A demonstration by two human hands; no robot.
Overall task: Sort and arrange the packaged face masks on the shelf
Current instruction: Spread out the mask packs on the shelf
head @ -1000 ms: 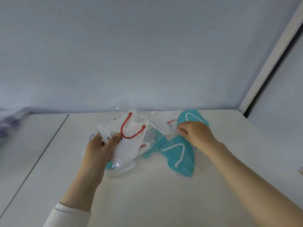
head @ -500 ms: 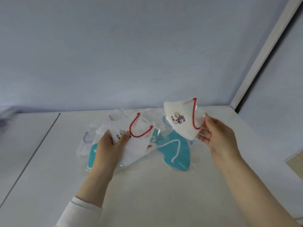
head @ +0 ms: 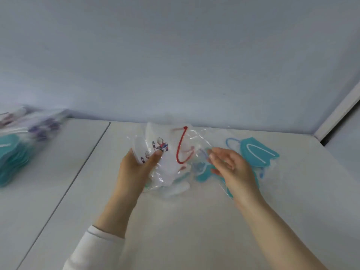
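My left hand grips a small stack of white packaged masks with red ear loops and cartoon prints, thumb on top, held just above the white shelf. My right hand hovers right beside the stack with relaxed fingers, holding nothing that I can make out. Under and around my right hand lie teal packaged masks in clear wrappers. Another teal mask with white loops lies further right, over a blue ear loop.
A blurred pile of sorted masks, teal and purple-printed, sits on the shelf at the far left. A seam divides the shelf panels. The back wall is close behind; a white upright post closes the right corner.
The white cartoon mask that my right hand held up has joined the stack in my left hand. My right hand has let go and dropped toward the teal masks. The view swung left.
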